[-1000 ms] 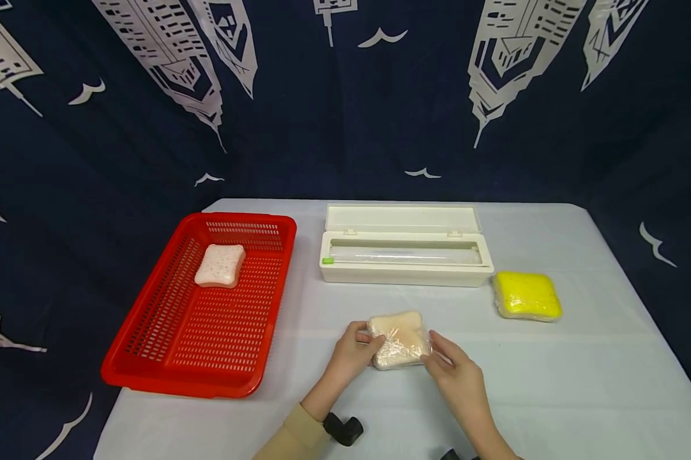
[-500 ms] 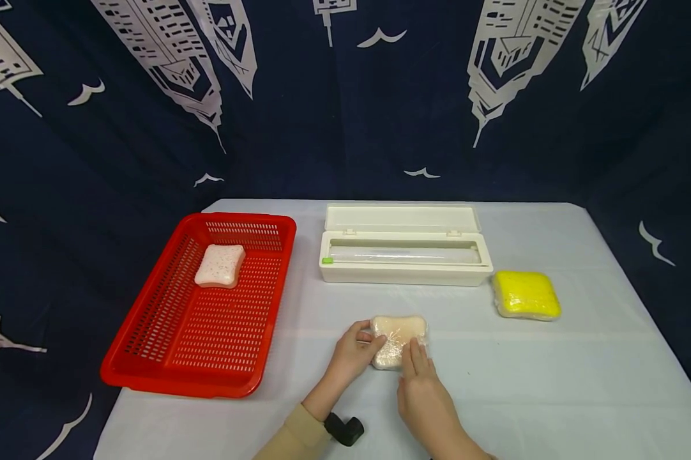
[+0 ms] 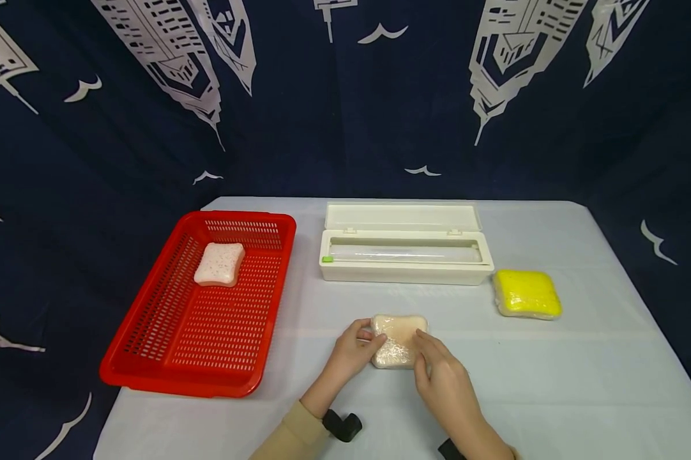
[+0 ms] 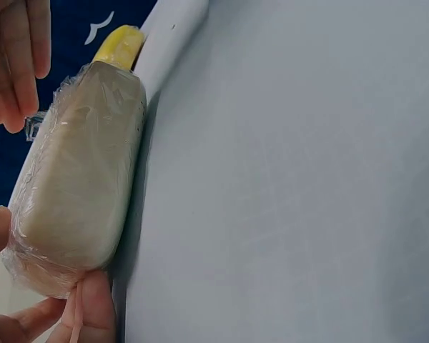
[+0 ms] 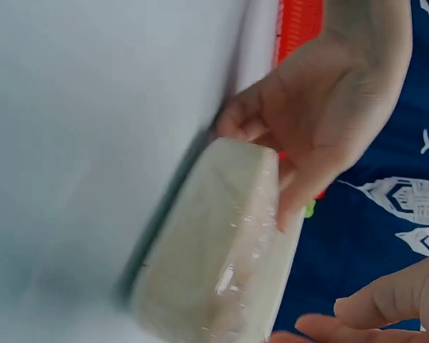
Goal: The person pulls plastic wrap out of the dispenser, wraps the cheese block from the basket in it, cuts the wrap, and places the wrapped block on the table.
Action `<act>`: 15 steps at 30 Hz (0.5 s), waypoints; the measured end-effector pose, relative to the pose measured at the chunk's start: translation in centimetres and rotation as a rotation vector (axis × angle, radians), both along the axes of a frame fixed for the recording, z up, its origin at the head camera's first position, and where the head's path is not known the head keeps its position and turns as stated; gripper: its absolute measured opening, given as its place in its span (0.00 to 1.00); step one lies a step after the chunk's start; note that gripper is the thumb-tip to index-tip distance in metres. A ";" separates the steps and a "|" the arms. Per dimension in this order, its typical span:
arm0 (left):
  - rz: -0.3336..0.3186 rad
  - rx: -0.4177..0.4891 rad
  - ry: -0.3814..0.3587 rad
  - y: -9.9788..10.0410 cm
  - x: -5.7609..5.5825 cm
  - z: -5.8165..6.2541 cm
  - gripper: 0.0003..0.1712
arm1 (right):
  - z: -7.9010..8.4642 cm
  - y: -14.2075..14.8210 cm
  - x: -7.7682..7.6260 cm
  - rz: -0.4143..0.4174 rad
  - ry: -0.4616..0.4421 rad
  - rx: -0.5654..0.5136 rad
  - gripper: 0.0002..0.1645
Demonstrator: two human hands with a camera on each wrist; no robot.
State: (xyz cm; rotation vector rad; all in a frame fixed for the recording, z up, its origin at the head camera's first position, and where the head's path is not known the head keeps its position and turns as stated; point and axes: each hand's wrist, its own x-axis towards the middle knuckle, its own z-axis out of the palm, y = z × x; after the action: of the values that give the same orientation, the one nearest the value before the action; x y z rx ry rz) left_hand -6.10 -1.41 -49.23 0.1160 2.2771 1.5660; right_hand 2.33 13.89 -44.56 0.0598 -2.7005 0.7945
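A cream-coloured, rounded square block (image 3: 396, 351) in clear cling film rests at the front middle of the table. My left hand (image 3: 350, 352) grips its left edge, thumb on top and fingers at the side. At its right side, my right hand (image 3: 446, 382) has its fingertips at the film, thumb apart from the index finger. Loose film sticks out at the block's far end (image 4: 86, 171) in the left wrist view, beside the right hand's straight fingers (image 4: 18, 68). The right wrist view shows the block's pale side (image 5: 196, 243) close up.
A red plastic basket (image 3: 273, 313) on the left holds a white speckled block (image 3: 220, 264). Behind my hands stands a white cling film dispenser (image 3: 405, 273), its lid raised and a film roll inside. A yellow film-wrapped block (image 3: 527, 294) lies to its right.
My right hand moved from the block's right edge onto its top, then back toward the right side. The film sticking out on the right now lies flatter. My left hand kept its grip.
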 end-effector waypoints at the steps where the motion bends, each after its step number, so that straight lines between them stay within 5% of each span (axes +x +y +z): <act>1: -0.001 0.002 0.000 0.0 0.0 0.0 0.32 | -0.1 0.1 -0.1 -0.001 0.007 -0.007 0.18; 10: -0.021 0.000 0.004 0.0 -0.2 0.0 0.33 | -1.7 -0.7 -0.1 0.086 -0.039 0.018 0.26; 15: -0.024 -0.015 0.016 0.0 -0.2 0.0 0.33 | -1.2 0.4 -0.6 0.041 0.003 -0.039 0.21</act>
State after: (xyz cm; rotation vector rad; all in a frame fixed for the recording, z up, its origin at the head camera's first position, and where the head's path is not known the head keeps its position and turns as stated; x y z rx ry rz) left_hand -6.31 -1.44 -49.26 0.1516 2.2902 1.5413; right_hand 1.73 14.32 -45.80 0.1070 -2.6879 0.8585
